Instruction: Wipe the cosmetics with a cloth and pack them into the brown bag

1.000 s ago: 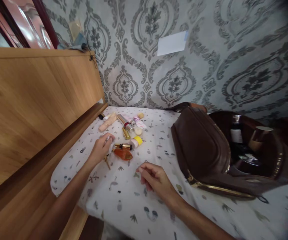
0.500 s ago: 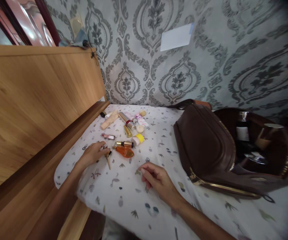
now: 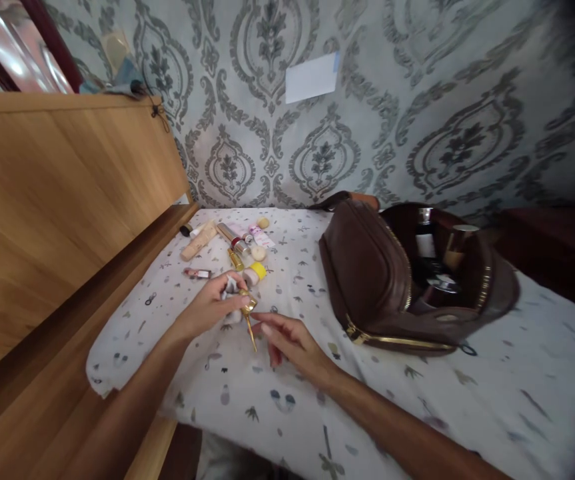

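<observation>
My left hand (image 3: 212,305) is closed on a small shiny gold piece with a thin gold stem (image 3: 251,333) pointing down toward me. A crumpled whitish cloth or tissue (image 3: 229,288) shows in the same hand. Close by on the right, my right hand (image 3: 290,343) has its fingers apart and partly curled. Its index fingertip is at the stem; whether it touches cannot be told. Beyond the hands lie a yellow-lidded jar (image 3: 256,273), a gold tube (image 3: 235,259), a small pinkish tube (image 3: 197,273) and a beige tube (image 3: 199,241).
A brown leather bag (image 3: 367,267) with its zip undone stands on the right, with bottles (image 3: 425,233) inside. Wooden panelling (image 3: 67,187) borders the patterned sheet (image 3: 287,420) on the left. Patterned wallpaper (image 3: 324,157) rises behind.
My left hand has lifted and moved right with the gold piece, toward my right hand. The orange bottle no longer shows. The view has shifted to the right.
</observation>
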`<state>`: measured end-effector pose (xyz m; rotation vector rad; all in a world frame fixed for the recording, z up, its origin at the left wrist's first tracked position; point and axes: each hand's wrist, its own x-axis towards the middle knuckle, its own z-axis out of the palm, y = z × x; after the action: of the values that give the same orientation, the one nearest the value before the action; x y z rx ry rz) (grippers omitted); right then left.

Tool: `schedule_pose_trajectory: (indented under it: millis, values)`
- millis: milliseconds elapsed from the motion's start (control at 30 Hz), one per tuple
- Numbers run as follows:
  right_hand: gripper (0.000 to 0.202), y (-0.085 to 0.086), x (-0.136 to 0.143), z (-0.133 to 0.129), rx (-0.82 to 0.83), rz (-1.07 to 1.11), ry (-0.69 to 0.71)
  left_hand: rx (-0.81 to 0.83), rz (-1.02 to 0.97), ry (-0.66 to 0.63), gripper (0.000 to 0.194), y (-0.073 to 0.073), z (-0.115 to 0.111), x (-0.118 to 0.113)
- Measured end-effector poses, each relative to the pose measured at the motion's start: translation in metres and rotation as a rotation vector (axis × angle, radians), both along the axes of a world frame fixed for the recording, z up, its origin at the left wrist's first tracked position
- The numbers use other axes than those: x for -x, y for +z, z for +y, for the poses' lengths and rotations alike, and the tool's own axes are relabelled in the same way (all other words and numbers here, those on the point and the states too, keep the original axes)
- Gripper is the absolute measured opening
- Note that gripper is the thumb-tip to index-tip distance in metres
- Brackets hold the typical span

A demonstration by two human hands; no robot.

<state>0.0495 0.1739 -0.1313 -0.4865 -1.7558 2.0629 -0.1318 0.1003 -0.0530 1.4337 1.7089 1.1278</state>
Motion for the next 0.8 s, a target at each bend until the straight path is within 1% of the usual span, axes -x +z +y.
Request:
schedule_pose_trajectory:
  millis: [100,167,200,267,367,433,500,600,667,700,800]
  values:
    - [0.051,-0.004,0.000,0.006,0.085,0.066,0.050,-0.029,-0.006,-0.109,0.020,-0.001,0.016,-0.020]
    - [0.044,-0.006,0.000,0.009,0.132,0.103,0.030,-0.044,-0.019,-0.144,0.021,-0.004,0.025,-0.026]
    - [0.043,-0.007,0.000,0.011,0.152,0.119,0.001,-0.045,-0.038,-0.138,0.023,-0.005,0.029,-0.027]
    - [0.041,-0.008,0.000,0.012,0.168,0.142,-0.077,-0.060,-0.108,-0.079,0.030,-0.010,0.036,-0.027]
    - [0.043,-0.010,0.002,0.014,0.129,0.163,-0.175,-0.122,-0.255,0.048,0.046,-0.020,0.042,-0.026]
    - [0.044,-0.011,0.002,0.016,0.084,0.171,-0.204,-0.176,-0.274,0.086,0.054,-0.026,0.043,-0.029]
    - [0.044,-0.011,0.002,0.017,0.023,0.165,-0.200,-0.207,-0.175,0.034,0.055,-0.030,0.041,-0.035]
    - [0.045,-0.010,-0.001,0.016,-0.076,0.139,-0.146,-0.251,0.055,-0.085,0.043,-0.035,0.035,-0.044]
    - [0.045,-0.008,-0.003,0.014,-0.116,0.112,-0.111,-0.301,0.164,-0.087,0.034,-0.039,0.032,-0.047]
    - [0.044,-0.007,-0.003,0.012,-0.127,0.098,-0.096,-0.321,0.203,-0.078,0.033,-0.040,0.031,-0.048]
    - [0.044,-0.005,-0.004,0.009,-0.143,0.070,-0.033,-0.337,0.286,-0.072,0.036,-0.044,0.029,-0.046]
